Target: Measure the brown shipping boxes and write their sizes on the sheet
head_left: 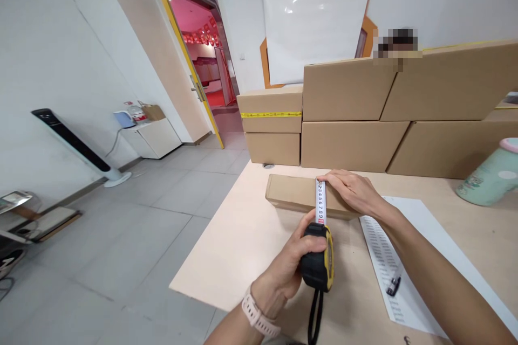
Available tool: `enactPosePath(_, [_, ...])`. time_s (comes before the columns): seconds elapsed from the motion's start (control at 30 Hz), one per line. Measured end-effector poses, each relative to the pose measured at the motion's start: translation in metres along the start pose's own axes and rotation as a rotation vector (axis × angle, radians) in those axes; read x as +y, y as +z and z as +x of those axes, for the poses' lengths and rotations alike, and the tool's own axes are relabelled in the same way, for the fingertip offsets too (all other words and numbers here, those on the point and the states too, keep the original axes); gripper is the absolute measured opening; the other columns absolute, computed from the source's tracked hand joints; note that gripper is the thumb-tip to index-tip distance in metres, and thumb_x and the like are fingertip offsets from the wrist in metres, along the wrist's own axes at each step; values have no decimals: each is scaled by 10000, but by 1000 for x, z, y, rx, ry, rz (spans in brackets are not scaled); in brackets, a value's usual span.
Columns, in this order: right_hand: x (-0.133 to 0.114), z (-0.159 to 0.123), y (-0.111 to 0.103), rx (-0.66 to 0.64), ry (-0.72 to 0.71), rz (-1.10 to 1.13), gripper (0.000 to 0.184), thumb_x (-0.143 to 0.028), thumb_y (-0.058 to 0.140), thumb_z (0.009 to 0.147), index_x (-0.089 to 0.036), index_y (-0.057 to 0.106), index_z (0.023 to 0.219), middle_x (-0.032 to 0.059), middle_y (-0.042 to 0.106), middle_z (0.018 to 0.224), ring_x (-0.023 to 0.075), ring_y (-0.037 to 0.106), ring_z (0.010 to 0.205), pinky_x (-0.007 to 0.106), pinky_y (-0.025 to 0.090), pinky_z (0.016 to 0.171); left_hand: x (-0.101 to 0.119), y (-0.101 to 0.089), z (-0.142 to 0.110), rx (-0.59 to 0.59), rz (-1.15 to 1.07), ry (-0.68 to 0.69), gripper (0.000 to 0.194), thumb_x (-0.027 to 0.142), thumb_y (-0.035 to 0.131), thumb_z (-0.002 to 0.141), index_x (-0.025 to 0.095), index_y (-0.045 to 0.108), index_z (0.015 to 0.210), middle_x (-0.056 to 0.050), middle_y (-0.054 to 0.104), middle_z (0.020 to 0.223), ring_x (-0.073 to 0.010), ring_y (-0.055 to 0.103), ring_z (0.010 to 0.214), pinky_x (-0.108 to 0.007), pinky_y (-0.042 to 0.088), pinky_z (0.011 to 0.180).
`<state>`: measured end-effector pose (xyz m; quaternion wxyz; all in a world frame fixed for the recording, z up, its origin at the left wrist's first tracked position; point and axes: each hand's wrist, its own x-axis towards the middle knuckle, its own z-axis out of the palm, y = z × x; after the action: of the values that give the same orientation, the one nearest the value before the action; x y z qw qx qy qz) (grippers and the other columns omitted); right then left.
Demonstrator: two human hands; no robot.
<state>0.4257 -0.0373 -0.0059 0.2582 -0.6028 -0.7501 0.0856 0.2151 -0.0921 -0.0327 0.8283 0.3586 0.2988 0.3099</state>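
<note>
My left hand [289, 259] is wrapped round a black and yellow tape measure [315, 267] with a black wrist strap hanging from it. Its white blade [320, 199] runs forward across the top of a small, long cardboard box [289, 187] lying on the table. At the box's far edge, my right hand [354, 188] pinches the blade's end with thumb and fingers while resting on the box. Beneath my right forearm lies a printed sheet of paper [424, 226], with a black pen [393, 284] on it.
Larger cardboard boxes [352, 143] are stacked along the table's [226, 259] far side. A green tumbler [488, 178] leans at the right. Behind the boxes, the top of a person's head [399, 43] shows, blurred out. On the left, tiled floor reaches an open door [184, 48].
</note>
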Motion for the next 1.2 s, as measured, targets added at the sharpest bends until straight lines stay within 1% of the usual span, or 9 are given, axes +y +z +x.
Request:
enactPosePath(0.2, [-2,-8,2,-76,-67,-226,584,-645,440,899,-301,568,1354,76,690,1214,316,606,1108,467,477,833,2,-26,-44,-80,-171,14,835,351,719,657,243,440,1436,-119,670,1035,-258,641,808,-408,531,695])
enactPosePath(0.33, [-7,-25,13,-42,-123,-317,569,-668,478,878,-281,607,1276,90,704,1158,309,613,1058,435,491,788,9,-59,-89,9,-274,117,856,366,680,716,282,340,1497,-123,658,1177,-317,673,926,-467,529,825])
enactPosePath(0.57, [-16,-78,97,248,-192,-468,417,-489,571,911,-191,649,1192,156,694,1183,325,623,1039,431,497,789,16,-87,-132,253,-218,183,882,294,679,754,285,258,1530,-115,678,1179,-340,676,978,-495,551,856])
enactPosePath(0.67, [-15,-93,107,271,-221,-415,402,-408,555,937,-181,595,1267,154,658,1261,321,609,1103,456,490,855,9,-82,-131,175,-220,150,840,315,662,770,300,281,1519,-109,660,1201,-325,682,959,-494,529,884])
enactPosePath(0.8, [-14,-118,76,233,-126,-147,336,-423,480,972,-261,576,1251,87,653,1256,266,590,1144,417,486,914,-14,-78,-108,-84,-196,31,810,414,671,745,308,359,1485,-95,631,1194,-303,663,933,-437,517,825])
enactPosePath(0.93, [-5,-154,43,342,304,74,253,-430,446,971,-258,626,925,47,699,934,218,652,850,335,520,702,-33,-77,-80,-302,-65,-101,976,390,775,628,256,344,1493,-102,636,1126,-234,634,873,-355,488,792])
enactPosePath(1.03, [-1,-182,35,314,552,320,334,-499,458,947,-246,584,768,18,633,720,172,592,625,292,492,571,-32,-66,-71,-354,128,-196,1009,294,762,611,313,300,1508,-80,598,1223,-275,613,1017,-374,477,870])
enactPosePath(1.1, [-5,-196,36,278,563,535,320,-513,444,953,-252,620,895,32,659,809,163,601,646,287,517,596,-24,-55,-67,-358,405,-196,984,224,754,613,355,332,1492,-56,544,1337,-314,532,1192,-419,413,1013])
enactPosePath(1.2, [-17,-210,42,253,448,748,413,-496,462,953,-309,509,1318,97,626,1233,182,650,828,328,563,721,-7,-43,-59,-481,859,-85,955,262,788,606,365,388,1467,-51,503,1401,-342,457,1276,-483,312,1112])
